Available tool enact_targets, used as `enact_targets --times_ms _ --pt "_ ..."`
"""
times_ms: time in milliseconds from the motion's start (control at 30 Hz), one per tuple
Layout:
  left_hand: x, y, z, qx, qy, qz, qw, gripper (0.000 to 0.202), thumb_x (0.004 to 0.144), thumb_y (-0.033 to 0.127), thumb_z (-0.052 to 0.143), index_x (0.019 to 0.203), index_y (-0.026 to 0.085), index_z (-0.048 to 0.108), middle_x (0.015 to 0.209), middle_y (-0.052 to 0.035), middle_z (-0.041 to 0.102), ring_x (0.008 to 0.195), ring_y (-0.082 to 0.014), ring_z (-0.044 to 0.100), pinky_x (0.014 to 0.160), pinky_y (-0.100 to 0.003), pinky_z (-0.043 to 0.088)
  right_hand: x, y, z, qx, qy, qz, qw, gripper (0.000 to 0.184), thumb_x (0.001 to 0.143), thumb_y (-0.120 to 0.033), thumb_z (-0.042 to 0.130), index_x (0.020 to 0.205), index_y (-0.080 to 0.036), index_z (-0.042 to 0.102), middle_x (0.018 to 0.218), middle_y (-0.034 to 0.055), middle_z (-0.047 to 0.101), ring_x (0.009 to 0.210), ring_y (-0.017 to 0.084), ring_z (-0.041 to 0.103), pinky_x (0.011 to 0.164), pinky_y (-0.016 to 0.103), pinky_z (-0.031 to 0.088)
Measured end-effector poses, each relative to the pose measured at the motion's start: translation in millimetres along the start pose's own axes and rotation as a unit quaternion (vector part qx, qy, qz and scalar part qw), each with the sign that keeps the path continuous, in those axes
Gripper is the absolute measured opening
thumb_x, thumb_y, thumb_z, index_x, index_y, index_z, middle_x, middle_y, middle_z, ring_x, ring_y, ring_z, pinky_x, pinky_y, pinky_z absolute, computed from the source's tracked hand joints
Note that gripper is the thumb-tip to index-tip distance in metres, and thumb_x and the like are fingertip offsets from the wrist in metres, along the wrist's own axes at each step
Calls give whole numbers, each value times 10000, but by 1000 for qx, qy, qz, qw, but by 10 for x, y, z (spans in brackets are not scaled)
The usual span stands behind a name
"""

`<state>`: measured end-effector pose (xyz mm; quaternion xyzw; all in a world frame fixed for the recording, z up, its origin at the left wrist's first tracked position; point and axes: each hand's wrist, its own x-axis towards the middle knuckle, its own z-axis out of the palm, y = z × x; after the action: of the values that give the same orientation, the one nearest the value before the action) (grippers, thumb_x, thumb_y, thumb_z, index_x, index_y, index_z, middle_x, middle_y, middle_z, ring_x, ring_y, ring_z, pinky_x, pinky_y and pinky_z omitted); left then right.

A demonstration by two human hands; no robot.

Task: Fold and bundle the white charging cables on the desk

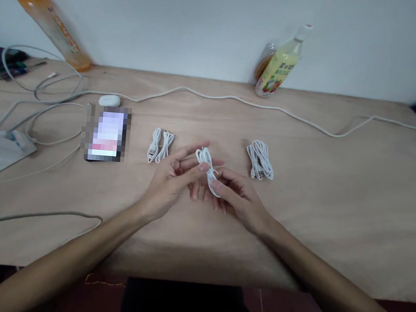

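Both of my hands meet over the middle of the wooden table [333, 209] around a small coiled white cable [206, 163]. My left hand [174, 175] pinches the upper part of the coil between thumb and fingertips. My right hand [233, 196] grips the lower part of the same coil with curled fingers. A bundled white USB cable [160, 145] lies on the table just left of my hands. Another coiled white cable [260, 160] lies just to the right of them.
A phone [107, 136] and a white mouse [109, 100] lie at the left, beside loose grey cables [47, 95] and a white device [0, 147]. A long white cord [234, 99] crosses the back. Two drink bottles [280, 60] [52, 26] stand against the wall.
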<state>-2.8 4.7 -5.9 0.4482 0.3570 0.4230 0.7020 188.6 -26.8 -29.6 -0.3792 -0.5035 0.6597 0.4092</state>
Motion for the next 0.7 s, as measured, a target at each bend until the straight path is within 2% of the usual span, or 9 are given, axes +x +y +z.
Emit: enact_targets --times_ms 67,100,167,267,333,433,567,700 --pt "-8 6 0 -17 -8 -3 1000 616 959 360 853 1511 165 661 1170 -135 870 484 -67 583 528 -236 515 7 15 -7 34 -4 3 999 391 1033 -590 708 961 -206 738 784 1 708 555 106 543 491 238 402" --pt "-13 10 0 -23 -11 -4 1000 616 962 365 850 1514 171 659 1162 -133 872 499 -77 598 539 -242 518 11 16 -7 51 -1 8 999 411 1033 -602 698 962 -201 751 785 11 718 556 109 553 491 240 404" --pt "-22 18 -1 -28 -13 -5 1000 620 976 387 836 1530 179 649 1015 -97 878 529 -113 632 563 -255 526 17 9 -5 80 2 25 996 421 1021 -607 710 966 -194 770 788 21 730 554 109 559 492 241 408" --pt "-27 22 -2 -16 -11 -9 1000 604 1018 409 786 1554 174 635 735 -20 807 504 -136 625 600 -269 537 17 -4 -5 100 8 39 994 363 974 -564 792 972 -201 777 755 0 712 532 99 549 476 230 393" --pt "-23 18 0 -3 -12 -10 1000 581 1030 416 767 1539 160 650 670 -2 773 484 -133 603 592 -267 527 16 -1 -10 100 11 38 994 336 948 -537 833 979 -209 772 710 -21 684 515 97 549 454 220 375" --pt "-12 7 7 10 -15 -4 1000 523 1029 434 761 1459 139 710 679 -13 777 495 -130 597 556 -255 497 17 14 -15 93 16 35 995 328 949 -528 836 985 -211 761 676 -37 657 500 94 549 437 211 366" --pt "-2 5 12 19 -18 -1 1000 454 1010 430 780 1359 140 770 789 -39 820 461 -91 542 521 -240 462 21 22 -14 84 27 37 995 327 939 -525 847 988 -216 753 673 -47 659 489 91 544 432 212 371" --pt "1 6 5 24 -9 -2 1000 463 997 432 795 1353 137 779 656 7 738 456 -99 543 511 -236 442 18 19 -11 87 32 40 995 345 915 -542 870 999 -223 766 667 -50 662 479 96 548 421 221 359"
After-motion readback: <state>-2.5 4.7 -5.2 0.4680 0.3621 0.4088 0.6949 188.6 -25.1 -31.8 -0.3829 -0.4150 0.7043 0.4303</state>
